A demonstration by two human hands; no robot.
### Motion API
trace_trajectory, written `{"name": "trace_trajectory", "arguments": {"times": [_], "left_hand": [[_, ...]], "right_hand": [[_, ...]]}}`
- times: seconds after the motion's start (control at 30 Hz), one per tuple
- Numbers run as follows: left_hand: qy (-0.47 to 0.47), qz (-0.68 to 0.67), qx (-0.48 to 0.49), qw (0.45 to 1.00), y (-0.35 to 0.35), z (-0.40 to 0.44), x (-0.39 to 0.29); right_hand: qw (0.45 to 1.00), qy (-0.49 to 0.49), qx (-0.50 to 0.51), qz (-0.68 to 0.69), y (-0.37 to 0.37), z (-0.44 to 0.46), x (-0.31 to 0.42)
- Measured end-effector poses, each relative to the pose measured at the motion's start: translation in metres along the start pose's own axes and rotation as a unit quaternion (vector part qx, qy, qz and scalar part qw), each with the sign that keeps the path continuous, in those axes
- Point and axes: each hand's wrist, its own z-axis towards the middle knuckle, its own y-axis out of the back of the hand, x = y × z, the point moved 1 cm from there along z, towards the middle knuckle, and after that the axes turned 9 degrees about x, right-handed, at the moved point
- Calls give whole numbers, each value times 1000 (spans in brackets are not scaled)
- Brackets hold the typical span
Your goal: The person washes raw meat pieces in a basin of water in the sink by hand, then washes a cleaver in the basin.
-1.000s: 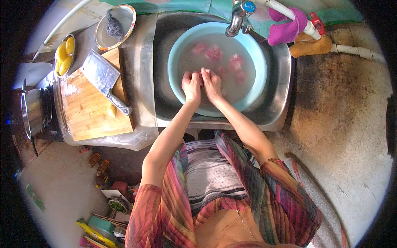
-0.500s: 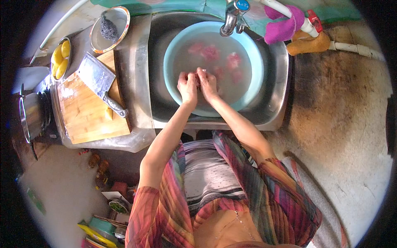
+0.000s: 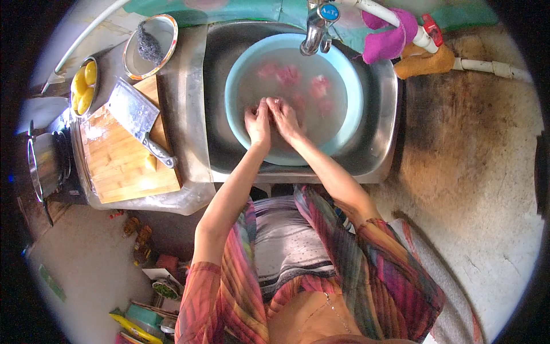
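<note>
A light blue basin (image 3: 231,112) of cloudy water stands in the metal sink. Several pink pieces of raw meat (image 3: 319,86) lie in the water, blurred by it. Over the near left part of the basin, my left hand (image 3: 258,123) and my right hand (image 3: 283,118) are held together, fingertips meeting. Both have curled fingers and are closed around something between the palms, which the hands themselves hide.
Above the basin's far rim hangs a chrome faucet (image 3: 314,31). To the left, a cleaver (image 3: 134,109) lies on a wooden cutting board (image 3: 114,166). Beyond it are a bowl of yellow peeled potatoes (image 3: 84,89) and a bowl with a scouring pad (image 3: 149,47). Cloths (image 3: 395,40) hang on the pipe.
My hands have shifted slightly, with the right fingers now reaching over toward the left fingertips. The whole view has moved a little; the meat pieces stay where they were.
</note>
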Motion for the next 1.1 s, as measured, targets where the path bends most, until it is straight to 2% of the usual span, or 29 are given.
{"name": "trace_trajectory", "arguments": {"times": [0.07, 0.1, 0.13, 0.17, 0.2, 0.23, 0.27, 0.3, 0.33, 0.37, 0.4, 0.43, 0.5, 0.53, 0.57, 0.6, 0.63, 0.7, 0.73, 0.8, 0.93, 0.97, 1.0, 1.03, 1.1], "left_hand": [[6, -113, 12, 993, 1, 3, 8], [6, -114, 12, 993, 2, 6, 13], [-21, -45, -14, 999, 2, 10, 18], [-49, 22, -40, 998, 3, 12, 21], [-24, 73, -40, 996, 2, 5, 11], [-22, 70, -41, 996, 3, 7, 14], [10, 82, -7, 997, 4, 10, 21], [42, 94, 27, 994, 3, 13, 28], [42, 92, 26, 995, 3, 15, 30], [105, 119, 76, 984, 2, 17, 33], [169, 148, 126, 966, 2, 19, 36], [170, 147, 125, 966, 2, 24, 44], [239, 24, 156, 958, -3, 28, 61], [240, 22, 155, 958, -3, 25, 55], [294, -83, 201, 931, -4, 20, 45], [342, -187, 244, 888, -4, 15, 35], [342, -187, 242, 889, -2, 15, 36], [322, -283, 311, 848, -2, 16, 37], [325, -282, 312, 847, -3, 11, 30], [278, -269, 281, 879, -4, 2, 6], [265, -253, 286, 885, -3, 10, 18], [269, -241, 277, 890, -2, 11, 21], [272, -228, 268, 896, 0, 13, 24], [271, -228, 269, 896, 1, 16, 32], [273, -193, 197, 922, 5, 25, 48]], "right_hand": [[989, 33, 17, -141, 13, 2, 15], [971, 49, 20, -232, 21, 6, 18], [948, 133, 8, -287, 32, 11, 18], [903, 177, -15, -391, 43, 9, 40], [799, 220, -30, -559, 60, 13, 54], [804, 180, -14, -566, 77, 23, 46], [745, 171, -26, -644, 95, 32, 40], [727, 125, 3, -675, 110, 36, 42], [757, 35, 63, -650, 118, 38, 47], [777, -55, 122, -615, 121, 40, 51], [777, -54, 123, -615, 118, 38, 48], [778, -88, 131, -608, 115, 35, 38], [778, -123, 141, -600, 114, 31, 0], [845, -139, 125, -501, 116, 31, -30], [900, -152, 108, -393, 111, 31, -37], [972, -168, 133, -101, 106, 25, -45], [971, -169, 135, -100, 99, 19, -34], [956, -245, 145, 71, 88, 11, -5], [956, -247, 142, 72, 91, 11, -3], [957, -248, 146, 36, 97, 12, 0], [958, -217, 177, 59, 95, 12, 9], [976, -130, 136, -110, 99, 19, -4], [956, -38, 91, -275, 103, 24, -15], [956, -37, 91, -275, 101, 22, -7], [843, -22, 7, -537, 92, 14, 21]]}}
